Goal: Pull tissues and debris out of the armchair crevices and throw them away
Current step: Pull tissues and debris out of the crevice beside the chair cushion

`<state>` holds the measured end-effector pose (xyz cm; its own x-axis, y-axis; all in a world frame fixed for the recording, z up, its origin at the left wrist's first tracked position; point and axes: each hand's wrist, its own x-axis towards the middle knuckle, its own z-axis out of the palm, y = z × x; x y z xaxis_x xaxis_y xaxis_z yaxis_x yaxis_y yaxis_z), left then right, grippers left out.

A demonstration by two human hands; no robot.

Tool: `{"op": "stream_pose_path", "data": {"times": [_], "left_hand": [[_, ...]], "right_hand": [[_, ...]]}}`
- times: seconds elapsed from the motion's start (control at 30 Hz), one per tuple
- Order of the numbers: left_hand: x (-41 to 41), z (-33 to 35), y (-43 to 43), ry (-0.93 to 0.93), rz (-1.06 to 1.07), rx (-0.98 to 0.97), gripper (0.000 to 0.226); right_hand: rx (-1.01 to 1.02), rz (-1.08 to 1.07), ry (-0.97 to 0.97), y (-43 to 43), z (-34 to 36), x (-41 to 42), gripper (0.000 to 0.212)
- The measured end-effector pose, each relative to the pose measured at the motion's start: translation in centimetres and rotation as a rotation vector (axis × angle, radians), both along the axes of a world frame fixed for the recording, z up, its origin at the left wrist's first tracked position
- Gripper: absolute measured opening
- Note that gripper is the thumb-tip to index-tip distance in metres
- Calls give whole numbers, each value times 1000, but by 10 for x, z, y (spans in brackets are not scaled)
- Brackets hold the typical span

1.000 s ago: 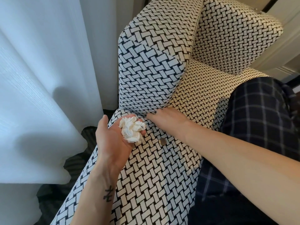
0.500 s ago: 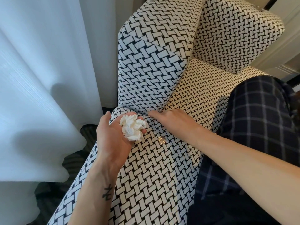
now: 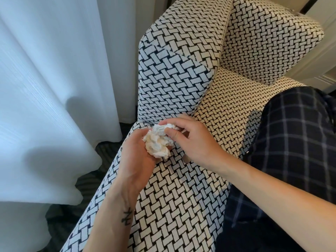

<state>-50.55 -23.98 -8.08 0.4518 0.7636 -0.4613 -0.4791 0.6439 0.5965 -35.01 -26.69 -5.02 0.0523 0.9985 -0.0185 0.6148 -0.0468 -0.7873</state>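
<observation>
small round thing (image 3: 185, 159) lay half hidden under my right hand (image 3: 197, 142) | tissue wad (image 3: 157, 143) hid fingers of my left hand (image 3: 135, 160)

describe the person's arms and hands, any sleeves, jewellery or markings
Both forearms are bare, with no sleeves, watch or bracelet in view. No rings show on the left hand or right hand. A small dark tattoo of crossed strokes sits on the left forearm near the wrist.
</observation>
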Motion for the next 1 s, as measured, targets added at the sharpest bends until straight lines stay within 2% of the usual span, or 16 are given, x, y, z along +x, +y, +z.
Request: {"op": "stream_pose_path", "data": {"times": [0.17, 0.33, 0.43, 0.63, 0.73, 0.8, 0.9, 1.0], "left_hand": [[0, -2, -1, -20, -51, 54, 40], [0, -6, 1, 50, -24, 102, 37], [-2, -6, 2, 62, 22, 102, 32], [-5, -6, 3, 132, 53, 97, 29], [-11, -6, 8, 139, 141, 99, 31], [-14, -6, 10, 135, 185, 106, 31], [-17, -7, 11, 145, 235, 100, 32], [-21, -7, 13, 93, 349, 79, 27]], "right_hand": [[-25, 123, -207, -4, -4, -16, 34], [-165, 104, 3, -9, -3, -20, 47], [-125, 101, 1, -11, -2, -16, 52], [17, 24, 3, -8, -7, -11, 36], [4, -13, 54, -6, -6, -8, 32], [-73, 11, -17, -4, -8, -3, 32], [-253, 135, -228, -4, -15, 4, 39], [-250, 235, -371, -4, -19, 0, 53]]}}
